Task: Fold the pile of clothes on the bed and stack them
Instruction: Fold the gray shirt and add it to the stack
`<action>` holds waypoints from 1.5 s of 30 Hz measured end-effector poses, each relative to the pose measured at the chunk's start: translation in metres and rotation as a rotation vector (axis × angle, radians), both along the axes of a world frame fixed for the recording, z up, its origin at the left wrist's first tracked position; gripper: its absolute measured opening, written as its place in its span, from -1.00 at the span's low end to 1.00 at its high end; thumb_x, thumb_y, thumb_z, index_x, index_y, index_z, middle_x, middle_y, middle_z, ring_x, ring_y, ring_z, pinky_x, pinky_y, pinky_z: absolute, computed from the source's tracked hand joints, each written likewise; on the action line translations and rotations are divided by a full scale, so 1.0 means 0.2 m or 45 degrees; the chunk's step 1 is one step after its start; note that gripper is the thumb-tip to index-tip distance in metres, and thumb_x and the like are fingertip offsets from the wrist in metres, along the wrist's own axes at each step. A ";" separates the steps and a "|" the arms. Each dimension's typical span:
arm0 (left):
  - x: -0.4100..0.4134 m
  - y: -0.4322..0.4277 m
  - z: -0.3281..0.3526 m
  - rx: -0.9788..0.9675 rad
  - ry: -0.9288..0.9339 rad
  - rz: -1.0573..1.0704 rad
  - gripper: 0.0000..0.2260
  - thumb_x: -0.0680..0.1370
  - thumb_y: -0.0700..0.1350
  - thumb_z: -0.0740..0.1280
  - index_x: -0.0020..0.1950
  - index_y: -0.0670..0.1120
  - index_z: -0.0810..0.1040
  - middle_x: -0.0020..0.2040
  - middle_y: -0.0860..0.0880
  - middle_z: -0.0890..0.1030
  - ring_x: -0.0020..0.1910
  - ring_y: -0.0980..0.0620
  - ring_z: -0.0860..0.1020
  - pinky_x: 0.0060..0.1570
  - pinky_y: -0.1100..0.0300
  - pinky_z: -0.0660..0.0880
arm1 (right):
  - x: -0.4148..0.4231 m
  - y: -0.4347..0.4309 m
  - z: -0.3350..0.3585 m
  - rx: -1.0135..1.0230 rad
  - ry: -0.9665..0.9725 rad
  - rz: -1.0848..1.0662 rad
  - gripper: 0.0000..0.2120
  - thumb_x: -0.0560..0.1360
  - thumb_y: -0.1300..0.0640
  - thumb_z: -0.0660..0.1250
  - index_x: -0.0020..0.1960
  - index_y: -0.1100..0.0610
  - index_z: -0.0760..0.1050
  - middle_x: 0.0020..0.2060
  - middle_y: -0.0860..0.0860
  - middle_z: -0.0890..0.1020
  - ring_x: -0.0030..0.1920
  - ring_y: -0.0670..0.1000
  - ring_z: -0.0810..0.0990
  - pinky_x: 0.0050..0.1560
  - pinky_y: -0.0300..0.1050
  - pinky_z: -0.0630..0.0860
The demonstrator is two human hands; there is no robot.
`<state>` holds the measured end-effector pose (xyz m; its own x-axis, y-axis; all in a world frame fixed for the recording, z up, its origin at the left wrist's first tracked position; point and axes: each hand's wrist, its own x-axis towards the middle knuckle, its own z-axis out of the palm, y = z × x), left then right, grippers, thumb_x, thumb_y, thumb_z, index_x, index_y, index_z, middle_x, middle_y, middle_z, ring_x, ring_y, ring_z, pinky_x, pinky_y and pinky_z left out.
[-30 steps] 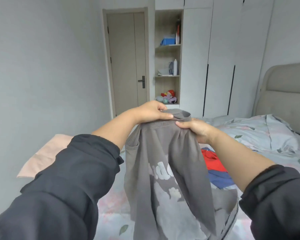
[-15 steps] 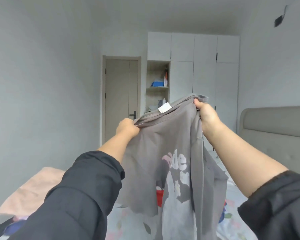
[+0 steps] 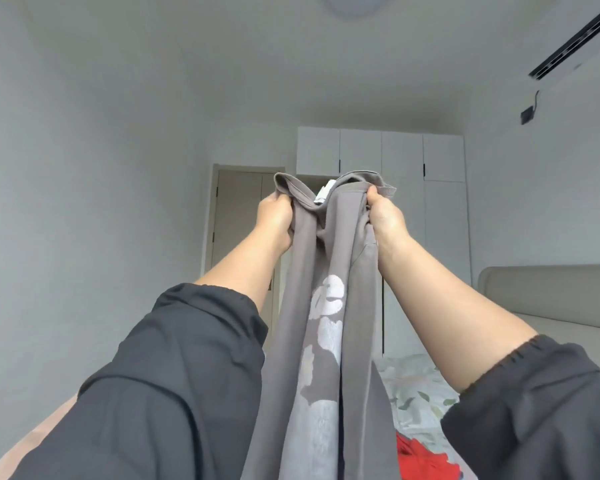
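– While both arms stretch up toward the ceiling, what are they holding?
– A grey T-shirt point(image 3: 326, 341) with a white print, held high in front of a white wardrobe point(image 3: 402, 154) and a door point(image 3: 236, 216). It hangs in a long, narrow column above the bed point(image 3: 416, 382), whose floral cover shows at lower right.
– Why so high?
– Probably so its own weight pulls it straight and the shoulders can be found before folding. The neckline, with its white label point(image 3: 323, 194), sits on top between the two hands.
– And the hands?
– The left hand point(image 3: 274, 216) is closed, fingers curled round bunched fabric left of the collar. The right hand point(image 3: 383, 216) is closed too, thumb up and pressed on the cloth right of the collar. Both grip the shirt. They are near each other, so the fabric between them gathers in folds.
– Anything else waiting?
– A red garment point(image 3: 420, 459) lies crumpled on the bed at bottom right, and a pink cloth point(image 3: 32, 441) shows at the lower left edge
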<state>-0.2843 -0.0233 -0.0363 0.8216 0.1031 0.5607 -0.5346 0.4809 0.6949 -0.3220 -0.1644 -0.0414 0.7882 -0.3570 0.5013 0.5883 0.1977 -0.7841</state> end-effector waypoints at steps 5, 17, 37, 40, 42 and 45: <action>0.09 0.12 -0.13 0.999 -0.288 0.925 -0.75 0.62 -0.17 0.13 -0.25 -0.13 0.44 -0.14 -0.20 0.57 -0.15 -0.14 0.49 -0.18 0.15 0.37 | 0.08 -0.08 -0.11 -0.555 -0.028 -0.358 -0.82 0.59 0.11 0.24 0.02 0.21 0.54 -0.10 0.13 0.60 -0.07 0.09 0.55 -0.11 -0.12 0.45; 0.28 0.47 -0.75 2.263 0.147 0.794 -0.68 0.63 0.07 0.20 -0.01 -0.15 0.57 -0.02 -0.14 0.58 -0.10 -0.10 0.47 -0.19 0.16 0.34 | 0.30 -0.42 -0.81 -1.476 0.546 -0.771 -0.82 0.53 0.11 0.30 -0.15 0.22 0.47 -0.17 0.18 0.54 -0.09 0.19 0.54 -0.23 -0.12 0.33; 0.76 0.26 -1.64 2.405 0.458 1.102 -0.72 0.55 -0.27 0.21 0.24 -0.15 0.53 0.22 -0.13 0.55 0.22 -0.14 0.51 0.06 0.08 0.45 | 0.68 -0.64 -1.61 -1.901 1.118 -0.691 -0.73 0.49 0.03 0.33 0.04 0.24 0.53 0.05 0.21 0.59 0.08 0.20 0.57 -0.04 -0.07 0.43; 0.88 0.22 -1.72 1.966 0.923 0.746 -0.84 0.59 -0.24 0.20 0.04 -0.25 0.55 -0.04 -0.18 0.63 -0.04 -0.10 0.63 -0.07 0.16 0.51 | 0.76 -0.62 -1.67 -1.837 1.277 -0.530 -0.74 0.53 0.05 0.30 -0.25 0.18 0.41 -0.18 0.17 0.59 -0.15 0.15 0.54 -0.28 -0.17 0.40; 0.94 0.20 -1.77 1.404 1.309 0.397 -0.72 0.65 -0.23 0.11 -0.21 -0.30 0.45 -0.43 -0.20 0.59 -0.54 -0.04 0.58 -0.54 0.34 0.44 | 0.83 -0.62 -1.71 -1.630 1.488 -0.329 -0.68 0.58 0.07 0.26 -0.30 0.17 0.35 -0.46 0.11 0.54 -0.42 0.10 0.52 -0.50 -0.23 0.35; 1.05 0.15 -1.87 0.740 1.375 0.193 -0.74 0.67 -0.20 0.02 -0.03 -0.25 0.47 -0.19 -0.21 0.60 -0.58 -0.09 0.55 -0.72 0.26 0.39 | 0.93 -0.64 -1.81 -1.075 1.614 -0.053 -0.67 0.64 0.12 0.13 -0.18 0.33 0.41 -0.57 0.12 0.58 -0.56 0.03 0.54 -0.50 -0.20 0.47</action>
